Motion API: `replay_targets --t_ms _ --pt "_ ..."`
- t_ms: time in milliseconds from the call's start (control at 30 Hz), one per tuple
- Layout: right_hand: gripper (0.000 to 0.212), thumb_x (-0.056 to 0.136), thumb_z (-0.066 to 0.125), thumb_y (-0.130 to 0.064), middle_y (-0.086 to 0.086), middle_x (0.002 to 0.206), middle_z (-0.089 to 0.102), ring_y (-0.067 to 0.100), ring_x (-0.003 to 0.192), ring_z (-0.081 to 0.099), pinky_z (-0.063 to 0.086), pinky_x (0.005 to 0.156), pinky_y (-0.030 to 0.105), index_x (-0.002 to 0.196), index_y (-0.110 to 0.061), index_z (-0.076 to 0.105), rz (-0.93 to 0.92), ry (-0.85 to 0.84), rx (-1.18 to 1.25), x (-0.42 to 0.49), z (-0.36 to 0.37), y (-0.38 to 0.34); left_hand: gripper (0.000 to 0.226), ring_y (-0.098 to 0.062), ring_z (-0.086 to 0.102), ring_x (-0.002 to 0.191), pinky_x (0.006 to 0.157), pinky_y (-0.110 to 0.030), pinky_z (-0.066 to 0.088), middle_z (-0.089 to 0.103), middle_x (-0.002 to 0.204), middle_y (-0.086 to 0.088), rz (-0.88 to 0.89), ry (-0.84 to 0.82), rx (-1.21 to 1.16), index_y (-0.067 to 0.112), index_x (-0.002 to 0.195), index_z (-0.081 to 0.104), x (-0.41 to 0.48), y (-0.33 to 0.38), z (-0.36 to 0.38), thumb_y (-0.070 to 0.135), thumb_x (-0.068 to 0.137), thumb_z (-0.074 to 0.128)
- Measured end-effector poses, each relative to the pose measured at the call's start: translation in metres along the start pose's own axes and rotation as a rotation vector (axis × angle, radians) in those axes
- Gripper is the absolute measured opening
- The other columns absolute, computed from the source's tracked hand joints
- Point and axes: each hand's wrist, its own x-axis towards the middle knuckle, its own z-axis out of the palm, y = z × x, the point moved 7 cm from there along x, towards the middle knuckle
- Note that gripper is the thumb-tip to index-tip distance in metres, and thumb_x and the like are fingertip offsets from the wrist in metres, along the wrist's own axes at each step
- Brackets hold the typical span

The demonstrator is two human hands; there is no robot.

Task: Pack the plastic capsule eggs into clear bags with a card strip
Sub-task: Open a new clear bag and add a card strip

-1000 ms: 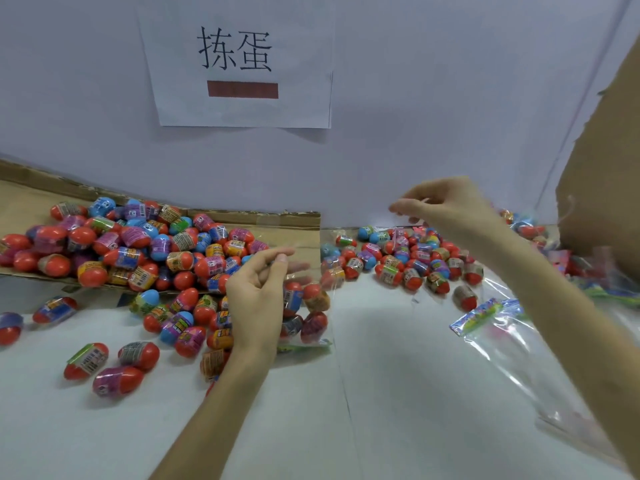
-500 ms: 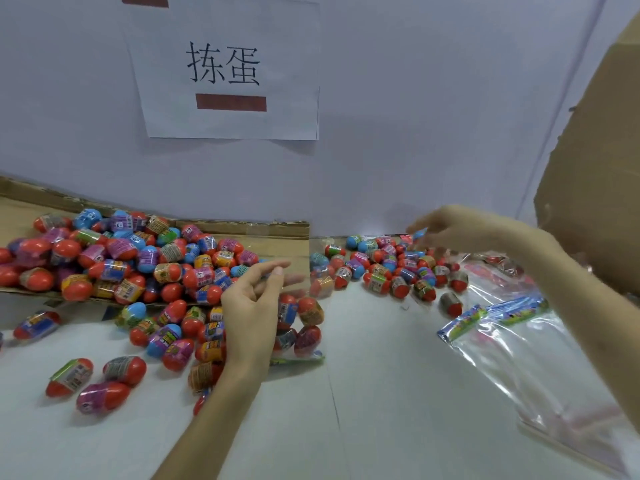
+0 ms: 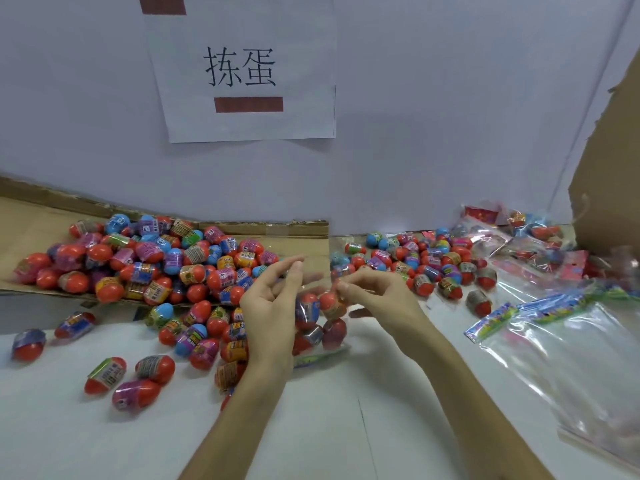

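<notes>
At far left a heap of capsule eggs (image 3: 156,261) lies on a flat cardboard sheet (image 3: 315,247), with more eggs spilling onto the white worktop (image 3: 311,427). My left grip (image 3: 273,306) pinches the rim of a clear bag (image 3: 322,336), which stands on the worktop with several eggs inside. My right grip (image 3: 374,299) is bunched at the bag's mouth, pinching an orange egg (image 3: 329,301). Beyond it sits a 2nd heap (image 3: 422,261). At far right lie empty bags (image 3: 571,368) with card strips (image 3: 491,322).
</notes>
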Motion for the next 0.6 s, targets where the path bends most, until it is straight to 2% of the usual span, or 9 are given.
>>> replay_targets --t_ms 33,100,200,267,333,400,500,600 --pt "0.011 0.093 0.073 -0.023 0.006 0.091 0.076 0.023 0.088 0.074 0.062 0.073 0.032 0.092 -0.014 0.078 -0.016 0.037 0.024 -0.001 -0.001 0.001 0.011 -0.017 0.079 0.084 0.068 -0.023 0.062 0.081 0.092 -0.001 -0.014 0.012 -0.024 0.024 0.108 0.074 0.001 -0.001 -0.001 0.025 0.1 0.066" --pt "0.011 0.095 0.071 -0.019 0.008 0.09 0.076 0.026 0.087 0.074 0.062 0.072 0.036 0.092 -0.011 0.078 -0.026 0.07 0.045 -0.003 -0.002 0.001 0.019 -0.02 0.079 0.089 0.075 -0.031 0.063 0.081 0.098 -0.003 -0.064 0.001 -0.079 0.025 0.113 0.074 0.001 -0.004 0.0 0.034 0.096 0.069" --pt "0.012 0.096 0.068 -0.015 0.007 0.089 0.076 0.024 0.084 0.074 0.062 0.068 0.035 0.089 -0.015 0.077 -0.034 0.131 0.086 -0.007 -0.009 0.0 0.049 -0.023 0.077 0.102 0.091 -0.048 0.058 0.079 0.112 -0.001 -0.217 -0.097 -0.153 0.026 0.125 0.067 0.001 -0.013 0.007 0.052 0.084 0.072" --pt "0.018 0.096 0.067 -0.012 0.005 0.086 0.075 0.017 0.078 0.073 0.059 0.062 0.028 0.084 -0.019 0.077 -0.056 0.169 0.142 -0.009 -0.013 -0.003 0.043 -0.022 0.076 0.104 0.089 -0.047 0.06 0.078 0.115 0.003 -0.306 -0.233 -0.117 0.032 0.119 0.071 -0.002 -0.015 0.016 0.058 0.084 0.071" --pt "0.019 0.096 0.067 -0.013 0.004 0.084 0.075 0.015 0.076 0.073 0.058 0.059 0.025 0.082 -0.021 0.077 -0.075 0.167 0.182 -0.01 -0.013 -0.008 0.047 -0.023 0.076 0.106 0.081 -0.039 0.062 0.078 0.117 0.002 -0.363 -0.358 -0.057 0.037 0.114 0.075 -0.01 -0.013 0.026 0.066 0.077 0.075" --pt "0.017 0.095 0.067 -0.014 0.004 0.083 0.074 0.016 0.078 0.073 0.057 0.059 0.024 0.083 -0.02 0.077 -0.103 0.145 0.194 -0.011 -0.011 -0.011 0.058 -0.027 0.075 0.109 0.079 -0.034 0.063 0.076 0.119 -0.005 -0.4 -0.403 -0.074 0.03 0.121 0.074 -0.013 -0.017 0.028 0.058 0.071 0.083" --pt "0.017 0.095 0.066 -0.013 0.0 0.081 0.074 0.016 0.078 0.073 0.057 0.058 0.023 0.083 -0.019 0.077 -0.128 0.132 0.204 -0.012 -0.01 -0.013 0.039 -0.029 0.076 0.104 0.074 -0.03 0.062 0.077 0.113 -0.011 -0.368 -0.417 -0.106 0.024 0.116 0.077 -0.013 -0.016 0.028 0.034 0.078 0.084" --pt "0.013 0.095 0.067 -0.013 0.002 0.082 0.074 0.018 0.079 0.073 0.059 0.06 0.025 0.086 -0.015 0.076 -0.146 0.138 0.232 -0.012 -0.011 -0.013 0.031 -0.028 0.077 0.1 0.069 -0.029 0.062 0.078 0.109 -0.011 -0.357 -0.373 -0.119 0.024 0.111 0.079 -0.01 -0.017 0.024 0.03 0.08 0.078"
